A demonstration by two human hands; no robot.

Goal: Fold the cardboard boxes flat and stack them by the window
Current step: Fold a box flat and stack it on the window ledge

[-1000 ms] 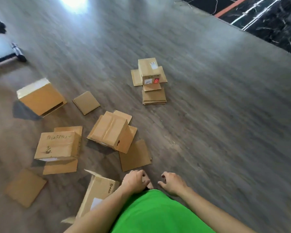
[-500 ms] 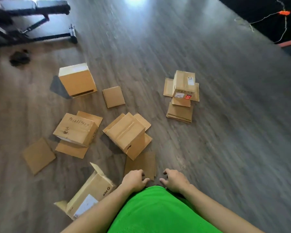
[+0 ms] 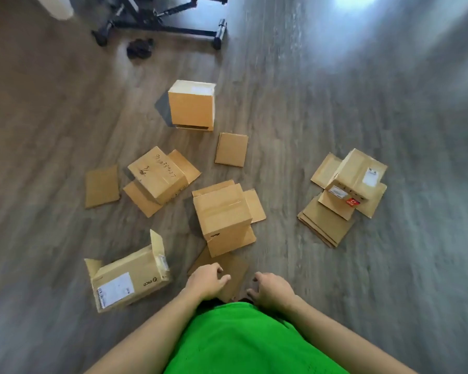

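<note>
Cardboard boxes lie scattered on the wooden floor [image 3: 335, 103] ahead of the person; over the last second the view has swung left, so the black metal frame [image 3: 160, 22] now fills the top edge and the far cluster of boxes sits at the right instead of centre; the boxes themselves have not shifted, and both hands have stayed low in front of the green shirt [image 3: 241, 338], holding nothing. I take that to mean the person is still looking over the pile, with no box picked up yet.

By count, five boxes stand unfolded: a tall box [image 3: 191, 105] farthest away, a box with handwriting [image 3: 157, 175], a middle box [image 3: 222, 211] with flaps splayed, a labelled box [image 3: 130, 282] on its side at the left, and a box with a red sticker [image 3: 354, 179] resting on a flat stack [image 3: 324, 225] at the right. Three loose flat pieces also show: one [image 3: 231, 149] by the tall box, one [image 3: 102, 186] at the far left, one [image 3: 233, 276] under the hands.

The left hand [image 3: 206, 283] and right hand [image 3: 272, 291] hang with fingers loosely curled, empty.
</note>
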